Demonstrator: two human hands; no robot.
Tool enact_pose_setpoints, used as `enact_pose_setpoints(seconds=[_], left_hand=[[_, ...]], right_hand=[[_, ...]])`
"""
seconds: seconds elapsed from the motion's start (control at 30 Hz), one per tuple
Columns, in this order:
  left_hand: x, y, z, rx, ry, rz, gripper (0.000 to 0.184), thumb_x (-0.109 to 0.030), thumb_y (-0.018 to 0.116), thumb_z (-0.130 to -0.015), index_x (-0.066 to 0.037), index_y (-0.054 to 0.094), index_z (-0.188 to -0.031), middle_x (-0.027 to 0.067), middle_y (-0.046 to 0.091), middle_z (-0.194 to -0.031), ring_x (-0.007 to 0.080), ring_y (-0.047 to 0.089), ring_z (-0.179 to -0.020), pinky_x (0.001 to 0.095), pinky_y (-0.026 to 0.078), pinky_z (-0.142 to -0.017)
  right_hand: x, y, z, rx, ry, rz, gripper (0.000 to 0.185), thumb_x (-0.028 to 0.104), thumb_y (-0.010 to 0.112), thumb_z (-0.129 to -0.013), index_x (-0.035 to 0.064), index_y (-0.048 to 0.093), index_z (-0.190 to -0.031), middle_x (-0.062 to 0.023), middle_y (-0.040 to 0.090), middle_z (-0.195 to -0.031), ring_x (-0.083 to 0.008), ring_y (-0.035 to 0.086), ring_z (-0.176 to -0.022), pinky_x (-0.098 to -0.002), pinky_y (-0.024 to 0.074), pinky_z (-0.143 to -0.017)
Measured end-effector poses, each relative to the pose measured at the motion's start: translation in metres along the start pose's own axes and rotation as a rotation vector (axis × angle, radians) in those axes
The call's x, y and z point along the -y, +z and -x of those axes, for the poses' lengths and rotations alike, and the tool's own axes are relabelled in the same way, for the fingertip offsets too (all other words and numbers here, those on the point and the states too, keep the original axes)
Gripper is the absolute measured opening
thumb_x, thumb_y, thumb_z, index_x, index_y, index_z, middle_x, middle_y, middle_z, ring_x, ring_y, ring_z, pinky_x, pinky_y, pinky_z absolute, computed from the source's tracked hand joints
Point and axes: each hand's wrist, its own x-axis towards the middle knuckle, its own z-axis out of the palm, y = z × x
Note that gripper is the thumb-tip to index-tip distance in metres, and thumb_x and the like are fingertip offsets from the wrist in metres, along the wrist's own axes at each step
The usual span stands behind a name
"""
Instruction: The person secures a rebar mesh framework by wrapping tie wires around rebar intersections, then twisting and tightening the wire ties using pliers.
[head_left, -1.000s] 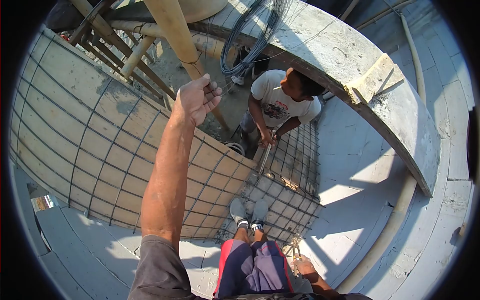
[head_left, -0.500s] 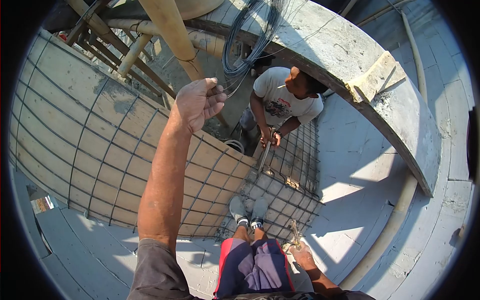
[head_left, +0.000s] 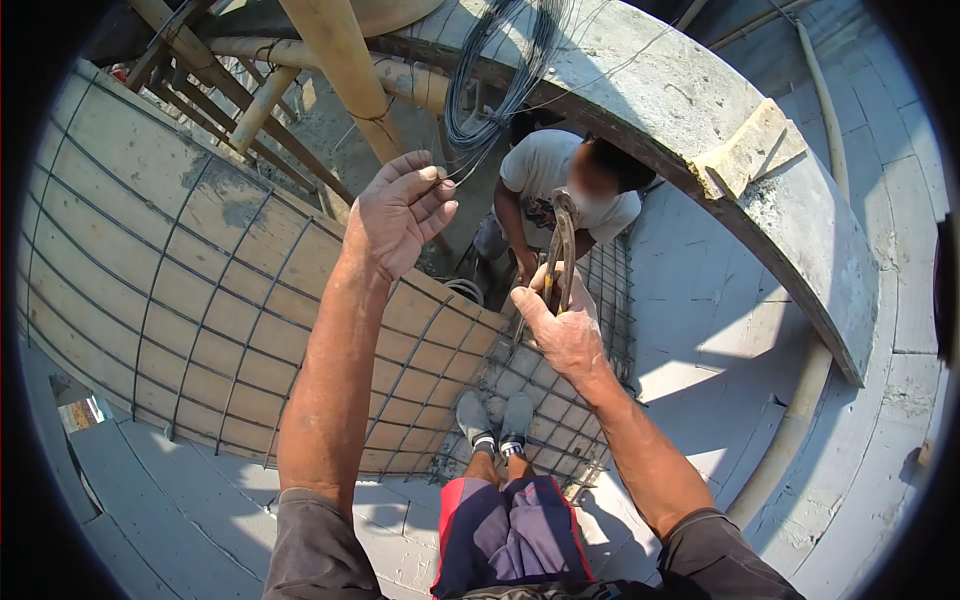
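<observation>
Metal pincers in right hand, wire in left, illegible shirt-print

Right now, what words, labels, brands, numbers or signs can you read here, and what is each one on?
No text is readable.
Co-worker's pale shirt: a dark print on the chest, partly covered, too small and blurred to read.
Wearer's dark shirt: pale marks at the picture's bottom edge, cut off and unreadable.
Pliers in the right hand: no lettering I can make out.
</observation>
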Motion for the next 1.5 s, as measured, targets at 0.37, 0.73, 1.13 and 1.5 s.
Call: enact_pose_setpoints(seconds=[0.37, 0.73, 1.13, 1.5], left_hand=[[0.013, -0.016, -0.009, 0.054, -0.153, 0.2, 0.014, -0.01, 0.057, -0.099, 0.001, 0.062, -0.106, 0.0107, 0.069, -0.096, 0.0203, 0.071, -0.09, 0.0347, 0.063, -0.079], [0.017, -0.017, 0.009, 0.101, -0.129, 0.041, 0.023, -0.015, 0.05, -0.1, 0.0, 0.059, -0.114, 0.0114, 0.068, -0.105, 0.021, 0.07, -0.094, 0.0369, 0.061, -0.085], [0.036, -0.014, 0.078, 0.131, -0.187, 0.428, 0.019, -0.021, 0.049, -0.095, -0.005, 0.06, -0.096, 0.0105, 0.066, -0.094, 0.0295, 0.067, -0.093, 0.048, 0.057, -0.088], [0.079, -0.036, 0.26, 0.055, -0.094, 0.444, 0.033, -0.034, 0.035, -0.109, -0.009, 0.051, -0.096, 0.0103, 0.059, -0.094, 0.0277, 0.061, -0.092, 0.0428, 0.046, -0.076]], right_hand=[[0.062, 0.022, -0.094, -0.012, -0.323, 0.092, 0.023, 0.022, 0.069, -0.09, 0.0062, 0.053, -0.099, -0.0056, 0.056, -0.077, -0.0171, 0.055, -0.069, -0.0353, 0.0485, -0.067], [0.095, 0.031, -0.097, 0.087, -0.696, 0.547, 0.038, 0.01, 0.073, -0.08, 0.0042, 0.057, -0.114, -0.0148, 0.05, -0.118, -0.0355, 0.063, -0.102, -0.0459, 0.0547, -0.09], [0.119, 0.023, -0.125, 0.138, -0.505, 1.019, 0.041, 0.023, 0.072, -0.085, 0.0043, 0.055, -0.118, -0.0192, 0.053, -0.118, -0.0377, 0.065, -0.106, -0.0484, 0.0532, -0.087], [0.128, -0.004, -0.175, 0.011, -0.474, 1.044, 0.031, 0.015, 0.061, -0.088, 0.0059, 0.056, -0.118, -0.0157, 0.06, -0.122, -0.0365, 0.064, -0.111, -0.0488, 0.0496, -0.092]])
